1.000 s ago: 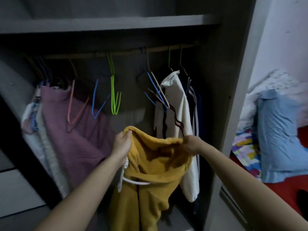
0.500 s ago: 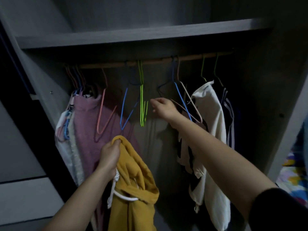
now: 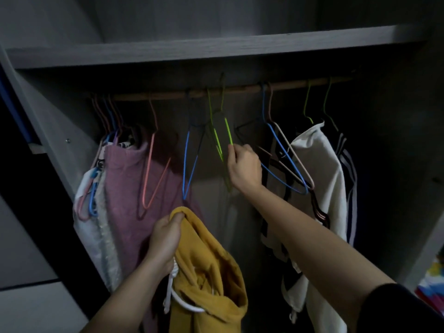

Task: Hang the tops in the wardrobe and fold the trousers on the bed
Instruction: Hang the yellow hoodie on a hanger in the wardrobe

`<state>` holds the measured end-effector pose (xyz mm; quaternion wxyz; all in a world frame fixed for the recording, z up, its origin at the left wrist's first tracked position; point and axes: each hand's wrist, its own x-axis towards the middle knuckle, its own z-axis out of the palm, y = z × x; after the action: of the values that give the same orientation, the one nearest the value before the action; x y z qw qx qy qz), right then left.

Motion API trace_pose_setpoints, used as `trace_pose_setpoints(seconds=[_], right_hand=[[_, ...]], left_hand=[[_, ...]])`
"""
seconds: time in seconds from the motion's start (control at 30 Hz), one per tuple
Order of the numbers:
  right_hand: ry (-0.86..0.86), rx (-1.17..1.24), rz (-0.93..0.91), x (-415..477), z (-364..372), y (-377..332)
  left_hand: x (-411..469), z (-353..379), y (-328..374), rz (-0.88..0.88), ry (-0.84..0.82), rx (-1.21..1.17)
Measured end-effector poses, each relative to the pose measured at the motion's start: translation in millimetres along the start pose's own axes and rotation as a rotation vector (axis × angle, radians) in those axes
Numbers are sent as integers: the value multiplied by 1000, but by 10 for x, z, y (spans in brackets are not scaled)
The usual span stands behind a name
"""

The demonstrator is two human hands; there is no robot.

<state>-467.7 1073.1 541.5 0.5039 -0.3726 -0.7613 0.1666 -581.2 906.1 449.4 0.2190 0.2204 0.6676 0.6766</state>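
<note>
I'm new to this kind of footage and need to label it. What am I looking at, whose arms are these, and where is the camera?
There is no machine. A person wears a camera on the head, so you see their own two arms reaching into a wardrobe. The left hand has a grip on a yellow top by its upper edge. The right hand pinches a green hanger below the rod. An empty pink hanger and blue hanger hang nearby. A pink top hangs at the left and a cream top at the right.
</note>
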Motion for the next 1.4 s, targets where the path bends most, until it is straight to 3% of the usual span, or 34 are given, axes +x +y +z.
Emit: trace_pose_setpoints(seconds=[0.2, 0.33, 0.57, 0.77, 0.97, 1.13, 1.4], right_hand=[[81, 186, -54, -395, -265, 404], [21, 285, -6, -991, -469, 887], [40, 246, 186, -1465, -829, 1413], [48, 285, 87, -1931, -1255, 1587], [-40, 142, 297, -2194, -1570, 1733], [-175, -67, 174, -2466, -1879, 1787], [-263, -182, 7, -2893, -2546, 1771]], left_hand=[[33, 254, -91, 21, -33, 31], [-31, 431, -199, 7, -39, 70], [-202, 662, -434, -29, -91, 126], [-380, 743, -488, 96, -97, 236], [-672, 790, -495, 382, -141, 473], [-883, 864, -525, 531, -142, 673], [-961, 934, -616, 487, -89, 779]])
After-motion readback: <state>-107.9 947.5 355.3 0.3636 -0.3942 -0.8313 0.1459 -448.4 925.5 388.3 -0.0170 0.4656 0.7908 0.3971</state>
